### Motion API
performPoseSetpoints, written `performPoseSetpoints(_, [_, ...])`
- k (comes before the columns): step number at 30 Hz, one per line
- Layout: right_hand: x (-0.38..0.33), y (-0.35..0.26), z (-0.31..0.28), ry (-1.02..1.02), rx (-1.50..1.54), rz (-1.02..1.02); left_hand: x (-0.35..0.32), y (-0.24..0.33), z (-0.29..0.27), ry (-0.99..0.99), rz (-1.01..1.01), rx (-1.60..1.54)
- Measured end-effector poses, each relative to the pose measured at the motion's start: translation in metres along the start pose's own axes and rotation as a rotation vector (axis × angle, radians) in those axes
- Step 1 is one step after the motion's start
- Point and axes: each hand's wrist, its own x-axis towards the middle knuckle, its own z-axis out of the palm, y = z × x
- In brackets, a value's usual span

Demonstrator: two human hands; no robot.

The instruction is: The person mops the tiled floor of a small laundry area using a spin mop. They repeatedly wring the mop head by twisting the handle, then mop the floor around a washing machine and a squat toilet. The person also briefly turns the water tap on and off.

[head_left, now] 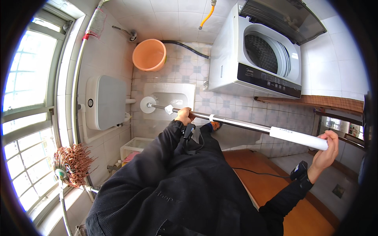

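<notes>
A long metal mop pole (242, 122) with a white grip lies slantwise across my front. A round white disc (148, 105) sits at its far left end, over the squat toilet (188, 87). My left hand (184, 116) is closed around the pole close to the white collar (169, 109) on its lower part. At the other end, my right hand (327, 149) holds the tip of the white grip (298, 138), its fingers curled over the end. Dark devices with cables are strapped at both wrists.
An orange bucket (149, 55) stands by the wall beside a black hose (185, 47). A washing machine (224, 72) with its lid raised is at the back right. A toilet cistern (108, 103) and a stringy mop (73, 165) are on the left; a brown door (252, 165) is near my right side.
</notes>
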Motion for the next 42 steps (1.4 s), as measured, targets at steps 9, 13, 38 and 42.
performPoseSetpoints(9, [-0.006,0.001,0.001,-0.003,0.013,-0.021,-0.010,0.000,-0.002,-0.016,0.043,-0.007])
performPoseSetpoints(13, [-0.005,0.005,0.001,0.000,0.017,-0.016,-0.012,0.000,-0.001,-0.011,0.048,-0.029])
performPoseSetpoints(38, [0.057,0.121,-0.015,-0.125,0.072,0.044,0.079,0.053,-0.055,-0.397,0.369,0.891])
performPoseSetpoints(42, [0.073,0.161,-0.032,-0.160,0.193,0.042,0.055,0.061,-0.034,-0.432,0.483,1.255])
